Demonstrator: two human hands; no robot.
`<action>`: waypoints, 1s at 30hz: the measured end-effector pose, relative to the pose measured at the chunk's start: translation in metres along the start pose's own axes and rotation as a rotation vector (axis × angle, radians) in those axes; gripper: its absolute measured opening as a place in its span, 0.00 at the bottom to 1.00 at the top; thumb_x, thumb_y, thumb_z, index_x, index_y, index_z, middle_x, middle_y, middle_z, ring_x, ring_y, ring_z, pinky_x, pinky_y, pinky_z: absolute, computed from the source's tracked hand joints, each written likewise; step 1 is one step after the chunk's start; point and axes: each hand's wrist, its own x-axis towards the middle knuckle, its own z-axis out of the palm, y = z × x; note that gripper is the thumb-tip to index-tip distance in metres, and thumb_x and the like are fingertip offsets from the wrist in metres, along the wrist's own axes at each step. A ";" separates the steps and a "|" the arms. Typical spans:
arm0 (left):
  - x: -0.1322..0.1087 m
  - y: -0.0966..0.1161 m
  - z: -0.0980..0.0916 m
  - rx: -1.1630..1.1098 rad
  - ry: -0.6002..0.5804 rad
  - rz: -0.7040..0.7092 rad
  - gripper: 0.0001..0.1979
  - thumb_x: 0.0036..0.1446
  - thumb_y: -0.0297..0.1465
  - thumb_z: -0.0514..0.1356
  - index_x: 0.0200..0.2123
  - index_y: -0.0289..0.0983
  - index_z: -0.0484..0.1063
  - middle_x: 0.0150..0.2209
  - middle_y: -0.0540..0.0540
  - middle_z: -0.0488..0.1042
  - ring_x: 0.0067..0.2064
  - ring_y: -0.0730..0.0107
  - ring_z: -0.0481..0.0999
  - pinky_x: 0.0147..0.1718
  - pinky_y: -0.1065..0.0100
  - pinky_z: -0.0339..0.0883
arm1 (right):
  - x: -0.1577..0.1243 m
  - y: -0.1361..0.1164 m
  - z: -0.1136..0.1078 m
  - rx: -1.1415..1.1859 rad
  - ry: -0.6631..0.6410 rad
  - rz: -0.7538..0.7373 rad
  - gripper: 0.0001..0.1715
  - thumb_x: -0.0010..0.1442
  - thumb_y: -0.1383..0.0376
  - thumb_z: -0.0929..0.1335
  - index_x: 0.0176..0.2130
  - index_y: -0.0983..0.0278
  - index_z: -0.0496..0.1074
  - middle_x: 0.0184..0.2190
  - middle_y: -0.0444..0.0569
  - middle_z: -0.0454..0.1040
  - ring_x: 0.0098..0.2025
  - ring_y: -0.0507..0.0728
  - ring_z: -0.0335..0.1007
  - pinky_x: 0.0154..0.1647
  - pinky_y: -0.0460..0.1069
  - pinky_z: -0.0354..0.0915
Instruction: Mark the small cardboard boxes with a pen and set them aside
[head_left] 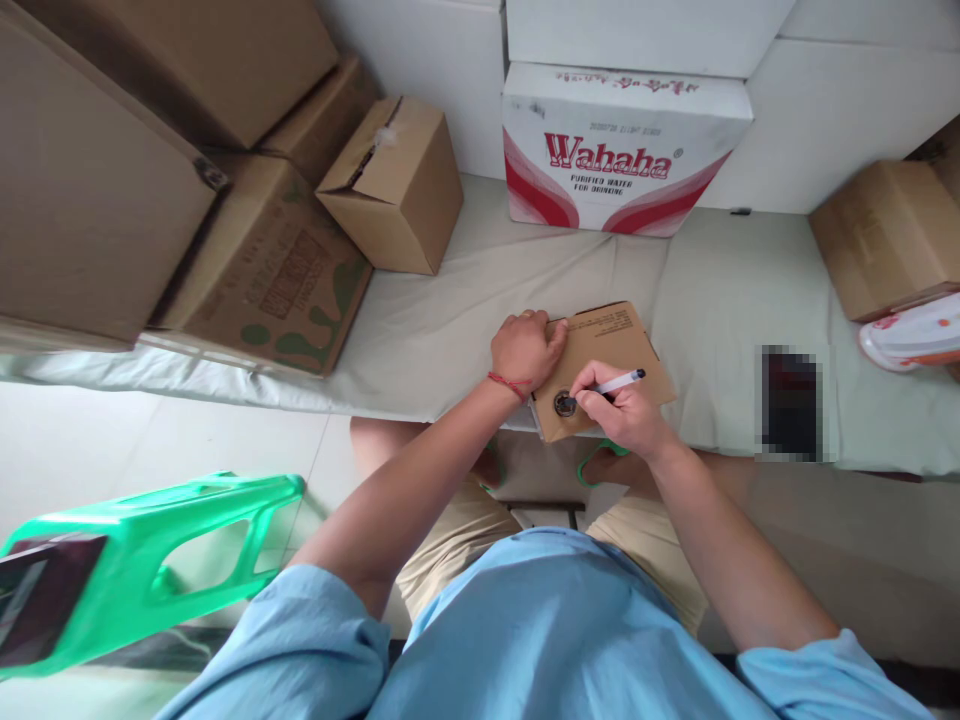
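A small brown cardboard box point(637, 355) lies at the front edge of the cloth-covered surface, printed with dark text along its far side. My left hand point(521, 350) grips its left edge, fingers curled and thumb over the top; a red string bracelet circles that wrist. Between the fingers of my right hand point(619, 410) is a white marker pen point(619, 382) with a dark end pointing up and right. The pen's lower end is mostly hidden by my fingers, close to a dark round mark point(564, 403) on the near left corner of the box.
Cardboard boxes point(420, 190) stack up on the left. A white and red Wahaha water carton point(622, 150) stands at the back. To the right are another brown box point(889, 235) and a pixelated dark object point(791, 405). A green plastic stool point(135, 540) stands on the floor at left.
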 end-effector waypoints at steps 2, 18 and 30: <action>0.000 0.000 0.000 0.001 0.000 0.000 0.25 0.79 0.45 0.49 0.50 0.35 0.80 0.53 0.35 0.83 0.55 0.48 0.79 0.50 0.57 0.68 | 0.001 0.001 0.000 -0.007 0.031 0.015 0.08 0.65 0.62 0.67 0.33 0.60 0.73 0.23 0.39 0.67 0.25 0.50 0.59 0.29 0.48 0.57; 0.001 0.001 0.000 -0.015 -0.005 -0.013 0.24 0.79 0.46 0.49 0.50 0.37 0.80 0.53 0.36 0.83 0.56 0.50 0.79 0.51 0.58 0.68 | -0.001 -0.003 0.005 -0.045 0.157 0.007 0.08 0.64 0.63 0.67 0.32 0.60 0.74 0.20 0.38 0.65 0.22 0.50 0.58 0.27 0.48 0.56; 0.002 -0.001 0.002 -0.028 0.004 0.002 0.26 0.78 0.47 0.48 0.49 0.38 0.80 0.52 0.35 0.83 0.55 0.48 0.79 0.52 0.55 0.69 | 0.002 0.000 0.001 -0.093 0.278 0.038 0.08 0.61 0.63 0.67 0.29 0.59 0.72 0.19 0.39 0.64 0.22 0.51 0.57 0.26 0.48 0.54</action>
